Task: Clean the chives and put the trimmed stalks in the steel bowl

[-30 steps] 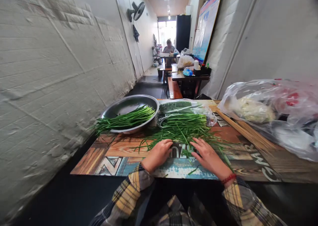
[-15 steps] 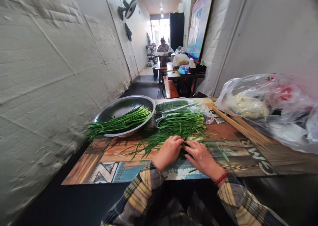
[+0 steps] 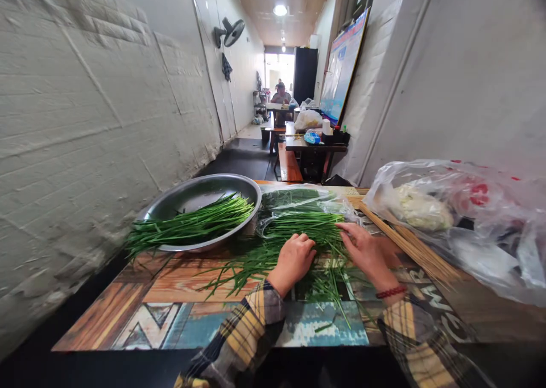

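Observation:
A pile of garlic chives point(image 3: 305, 224) lies on the table before me, its pale cut ends pointing right. My left hand point(image 3: 295, 261) rests low over the pile with curled fingers, closed on some chives; its fingertips are partly hidden. At the stem ends, my right hand point(image 3: 363, 250) has its index finger stretched out and thumb apart, touching the chives. Loose leaves and trimmings point(image 3: 327, 285) are scattered between my hands and below them. More chives point(image 3: 200, 223) lie in a steel basin point(image 3: 158, 207) at the left, their leaf tips hanging over its rim.
Behind the pile sits a clear plastic bag point(image 3: 294, 195) with greens inside. Wooden skewers point(image 3: 409, 243) lie to the right, beside a large plastic bag point(image 3: 482, 206) holding something pale. Farther back are another table point(image 3: 315, 143), a bench point(image 3: 289, 163) and a seated person point(image 3: 280, 95).
My hands were together over the chives and have separated. The right has moved to the stem ends; the left stays over the leaves. The camera view has tilted up.

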Demonstrator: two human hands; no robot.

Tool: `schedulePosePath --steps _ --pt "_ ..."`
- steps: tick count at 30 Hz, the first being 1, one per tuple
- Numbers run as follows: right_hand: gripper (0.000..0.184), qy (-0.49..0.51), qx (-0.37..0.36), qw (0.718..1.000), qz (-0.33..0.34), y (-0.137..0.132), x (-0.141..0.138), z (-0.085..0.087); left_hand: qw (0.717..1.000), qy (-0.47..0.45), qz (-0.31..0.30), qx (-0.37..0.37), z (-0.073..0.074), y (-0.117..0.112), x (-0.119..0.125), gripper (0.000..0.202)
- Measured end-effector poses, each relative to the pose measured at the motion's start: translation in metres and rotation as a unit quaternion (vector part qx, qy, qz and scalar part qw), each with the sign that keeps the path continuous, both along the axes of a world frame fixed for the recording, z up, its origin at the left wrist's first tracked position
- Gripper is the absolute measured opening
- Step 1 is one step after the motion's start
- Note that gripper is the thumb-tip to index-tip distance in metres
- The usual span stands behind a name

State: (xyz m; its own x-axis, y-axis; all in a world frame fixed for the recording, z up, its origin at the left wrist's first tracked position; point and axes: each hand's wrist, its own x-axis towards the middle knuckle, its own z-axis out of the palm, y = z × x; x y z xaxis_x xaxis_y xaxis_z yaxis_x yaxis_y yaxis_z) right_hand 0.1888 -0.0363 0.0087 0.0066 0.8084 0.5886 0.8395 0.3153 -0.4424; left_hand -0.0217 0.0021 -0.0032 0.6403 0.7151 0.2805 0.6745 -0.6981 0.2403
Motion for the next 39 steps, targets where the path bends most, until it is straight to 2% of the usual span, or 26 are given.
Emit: schedulePosePath --steps 4,8,11,13,16,19,24,27,29,31,34,36,37,39 --pt "0.037 -0.110 0.006 0.994 -0.015 0.036 -0.006 -0.010 0.998 -0.002 0.059 0.006 -0.009 0.005 -0.010 0.018" --pt "0.054 -0.185 0.005 0.983 -0.014 0.063 -0.003 -0.027 0.991 -0.030 0.134 0.003 -0.011 0.004 -0.015 0.022" --pt "0.059 -0.202 -0.012 0.979 -0.015 0.072 -0.001 -0.038 0.990 -0.057 0.128 -0.012 -0.010 0.001 -0.014 0.022" --pt "0.055 -0.200 -0.029 0.979 -0.030 0.072 0.000 -0.040 0.989 -0.080 0.123 -0.017 -0.009 0.000 -0.012 0.022" --pt "0.043 -0.193 -0.048 0.980 -0.022 0.064 -0.002 -0.034 0.982 -0.138 0.131 -0.018 -0.007 0.000 -0.013 0.021" --pt "0.041 -0.166 -0.037 0.985 0.004 0.055 -0.008 -0.023 0.967 -0.213 0.139 0.001 -0.003 0.003 -0.017 0.020" --pt "0.040 -0.134 -0.021 0.990 0.030 0.042 -0.026 -0.010 0.940 -0.302 0.138 0.082 0.005 0.001 -0.024 0.019" --pt "0.045 -0.123 -0.018 0.991 0.041 0.036 -0.043 -0.005 0.930 -0.304 0.146 0.149 0.009 -0.002 -0.024 0.023" --pt "0.049 -0.146 -0.045 0.984 0.096 0.034 -0.053 -0.003 0.933 -0.281 0.139 0.176 0.008 -0.002 -0.023 0.028" --pt "0.050 -0.163 -0.083 0.970 0.160 0.032 -0.058 -0.001 0.945 -0.245 0.129 0.173 0.004 0.001 -0.021 0.031" --pt "0.050 -0.106 -0.103 0.959 0.241 0.030 -0.052 0.003 0.971 -0.172 0.110 0.123 -0.006 0.008 -0.020 0.031" --pt "0.037 -0.012 -0.091 0.964 0.250 0.030 -0.039 0.008 0.984 -0.121 0.093 0.092 -0.010 0.012 -0.020 0.031" --pt "0.030 0.044 -0.080 0.970 0.227 0.031 -0.031 0.010 0.988 -0.098 0.091 0.081 -0.011 0.013 -0.020 0.031" --pt "0.025 0.159 -0.054 0.977 0.130 0.034 -0.014 0.012 0.991 -0.061 0.100 0.066 -0.009 0.013 -0.021 0.031"
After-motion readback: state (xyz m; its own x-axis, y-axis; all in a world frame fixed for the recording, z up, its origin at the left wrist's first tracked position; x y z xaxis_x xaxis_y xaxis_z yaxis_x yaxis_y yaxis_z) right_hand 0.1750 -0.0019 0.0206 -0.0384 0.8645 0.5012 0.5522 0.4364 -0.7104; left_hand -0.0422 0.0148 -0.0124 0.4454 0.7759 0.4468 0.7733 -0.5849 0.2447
